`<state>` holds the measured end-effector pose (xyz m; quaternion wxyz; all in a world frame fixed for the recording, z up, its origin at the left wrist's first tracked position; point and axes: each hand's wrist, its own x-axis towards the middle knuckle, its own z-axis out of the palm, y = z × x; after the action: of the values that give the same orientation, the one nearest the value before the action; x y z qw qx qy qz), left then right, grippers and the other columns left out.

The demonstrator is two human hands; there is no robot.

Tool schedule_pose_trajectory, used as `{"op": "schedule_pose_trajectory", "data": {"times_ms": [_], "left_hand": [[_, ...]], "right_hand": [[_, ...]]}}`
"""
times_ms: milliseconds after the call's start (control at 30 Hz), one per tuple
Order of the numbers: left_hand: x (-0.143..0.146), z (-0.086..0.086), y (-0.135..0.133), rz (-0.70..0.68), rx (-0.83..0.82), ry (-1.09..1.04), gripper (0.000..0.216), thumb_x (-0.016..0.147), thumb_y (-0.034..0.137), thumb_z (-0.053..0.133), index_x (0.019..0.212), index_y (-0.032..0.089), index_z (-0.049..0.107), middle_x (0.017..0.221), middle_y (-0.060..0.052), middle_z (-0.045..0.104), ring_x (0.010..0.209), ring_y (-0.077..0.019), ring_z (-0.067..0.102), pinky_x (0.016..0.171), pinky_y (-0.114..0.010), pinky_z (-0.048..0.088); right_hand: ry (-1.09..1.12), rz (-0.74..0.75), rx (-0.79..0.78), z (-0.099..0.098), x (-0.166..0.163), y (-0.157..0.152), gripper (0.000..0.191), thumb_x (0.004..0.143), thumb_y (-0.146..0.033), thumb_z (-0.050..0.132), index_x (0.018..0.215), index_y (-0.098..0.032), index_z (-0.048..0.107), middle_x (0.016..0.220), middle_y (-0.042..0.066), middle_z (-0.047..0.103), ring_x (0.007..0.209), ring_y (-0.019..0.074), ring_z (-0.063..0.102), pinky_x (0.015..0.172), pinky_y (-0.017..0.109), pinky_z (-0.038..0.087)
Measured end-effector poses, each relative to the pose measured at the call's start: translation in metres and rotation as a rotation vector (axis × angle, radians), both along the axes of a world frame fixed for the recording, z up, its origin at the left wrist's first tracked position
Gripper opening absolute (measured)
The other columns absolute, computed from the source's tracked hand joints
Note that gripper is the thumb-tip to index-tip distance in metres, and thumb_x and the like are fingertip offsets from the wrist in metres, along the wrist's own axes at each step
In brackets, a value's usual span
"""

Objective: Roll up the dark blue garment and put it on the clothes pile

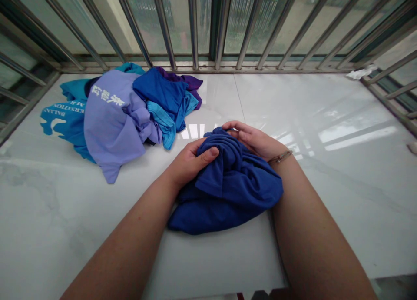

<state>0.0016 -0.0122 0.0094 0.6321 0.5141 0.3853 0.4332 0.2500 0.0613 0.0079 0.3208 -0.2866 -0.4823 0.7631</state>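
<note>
A crumpled dark blue shirt (228,191) lies bunched on the white marble ledge (325,130) in front of me. My left hand (190,163) grips its upper left folds, thumb pressed on top of the cloth. My right hand (252,139) holds the bunched top edge from the far side, fingers curled over the fabric. A thin bracelet (280,157) sits on my right wrist.
A pile of clothes (130,108) lies at the back left: a lavender shirt with white lettering, teal, blue and purple garments. Metal window bars (195,26) fence the ledge at the back and both sides. A crumpled white scrap (360,72) sits at the back right corner.
</note>
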Motion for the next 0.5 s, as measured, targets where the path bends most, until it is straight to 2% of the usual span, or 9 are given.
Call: {"op": "schedule_pose_trajectory", "data": {"times_ms": [67,133,200,267,333,400,467,500], "left_hand": [[0.001,0.000,-0.003,-0.070,-0.015,-0.048,0.067,0.090,0.070,0.084,0.134,0.020,0.081,0.137,-0.012,0.081,0.136,-0.0357,0.071,0.123,-0.046,0.052],[0.002,0.000,-0.005,-0.090,-0.040,-0.051,0.065,0.091,0.069,0.084,0.135,0.021,0.082,0.137,-0.011,0.081,0.139,-0.0362,0.070,0.125,-0.047,0.050],[0.003,-0.002,-0.005,-0.036,-0.064,-0.026,0.064,0.092,0.070,0.083,0.134,0.022,0.082,0.134,-0.010,0.083,0.139,-0.0359,0.070,0.126,-0.047,0.050],[0.004,-0.003,-0.003,0.041,-0.096,-0.024,0.066,0.090,0.072,0.084,0.133,0.023,0.082,0.130,-0.009,0.084,0.137,-0.0354,0.071,0.124,-0.046,0.053],[0.004,-0.003,-0.001,0.084,-0.148,-0.063,0.069,0.087,0.074,0.085,0.132,0.022,0.081,0.126,-0.009,0.085,0.131,-0.0352,0.075,0.119,-0.047,0.056],[0.002,-0.004,0.001,0.094,-0.209,-0.125,0.073,0.084,0.076,0.087,0.130,0.019,0.081,0.122,-0.010,0.085,0.126,-0.0361,0.077,0.115,-0.048,0.060],[0.000,-0.005,0.003,0.088,-0.262,-0.176,0.073,0.084,0.076,0.086,0.126,0.017,0.081,0.119,-0.012,0.086,0.124,-0.0376,0.079,0.113,-0.049,0.062],[-0.002,-0.005,0.003,0.081,-0.289,-0.193,0.072,0.085,0.076,0.086,0.125,0.017,0.081,0.118,-0.013,0.086,0.124,-0.0381,0.079,0.112,-0.049,0.062]], "right_hand": [[-0.024,0.160,0.005,0.001,0.003,-0.003,0.075,0.087,-0.053,0.097,0.148,-0.026,0.065,0.120,0.004,0.077,0.108,0.0207,0.074,0.097,0.031,0.061],[-0.025,0.245,-0.024,-0.001,0.005,-0.006,0.077,0.089,-0.050,0.096,0.154,-0.027,0.061,0.121,0.004,0.077,0.107,0.0205,0.075,0.096,0.032,0.061],[-0.025,0.279,-0.062,-0.004,0.006,-0.008,0.059,0.089,-0.048,0.096,0.136,-0.023,0.071,0.112,0.003,0.078,0.098,0.0189,0.075,0.090,0.030,0.061],[-0.041,0.286,-0.083,-0.007,0.006,-0.010,0.040,0.090,-0.047,0.095,0.107,-0.018,0.074,0.096,0.002,0.075,0.085,0.0161,0.071,0.081,0.026,0.059],[-0.051,0.288,-0.091,-0.006,0.006,-0.011,0.039,0.091,-0.046,0.094,0.088,-0.017,0.068,0.082,-0.001,0.068,0.071,0.0125,0.063,0.070,0.023,0.055],[-0.038,0.271,-0.067,-0.003,0.007,-0.010,0.043,0.090,-0.047,0.094,0.081,-0.018,0.064,0.074,-0.004,0.061,0.064,0.0101,0.055,0.063,0.022,0.050],[-0.005,0.178,0.018,-0.001,0.010,-0.007,0.047,0.085,-0.053,0.095,0.080,-0.019,0.064,0.073,-0.004,0.057,0.063,0.0105,0.052,0.062,0.023,0.050],[0.004,0.075,0.077,-0.001,0.013,-0.005,0.048,0.084,-0.057,0.094,0.080,-0.020,0.064,0.074,-0.003,0.057,0.065,0.0122,0.055,0.065,0.025,0.053]]}}
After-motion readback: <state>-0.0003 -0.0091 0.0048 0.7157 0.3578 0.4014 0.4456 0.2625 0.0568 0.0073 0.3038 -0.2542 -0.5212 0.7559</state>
